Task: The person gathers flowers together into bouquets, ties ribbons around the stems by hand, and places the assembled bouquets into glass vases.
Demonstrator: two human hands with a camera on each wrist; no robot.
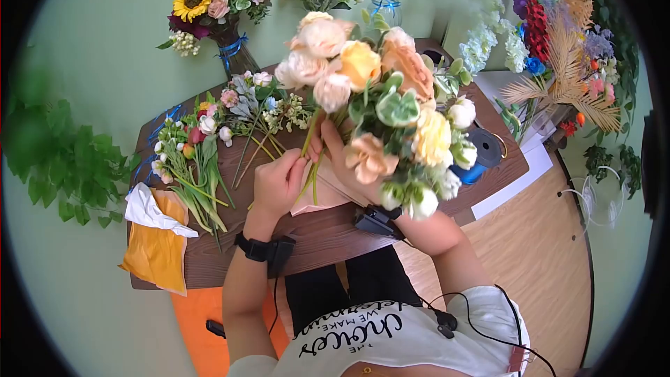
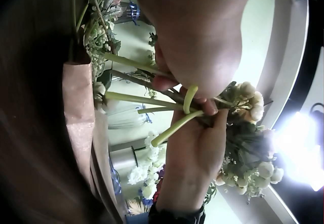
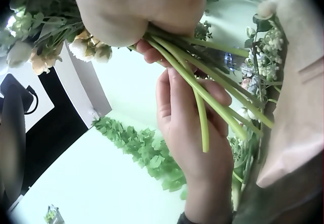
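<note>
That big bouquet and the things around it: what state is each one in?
Bouquet, held above the table
Left hand, gripping the stems
Right hand, gripping the stems
Loose flowers, lying on the table
Sunflower bunch, standing, blue ribbon tied around it
Glass jar, standing upright
White paper, crumpled
Yellow wrapper, creased, lying at the table's corner
Pink paper, lying beneath the hands

The brown table (image 1: 317,251) carries, left to right, an orange packet (image 1: 153,248) beneath white paper (image 1: 155,211), stemmed flowers (image 1: 199,185), pink paper (image 1: 326,195) and a blue spool (image 1: 480,157).
</note>
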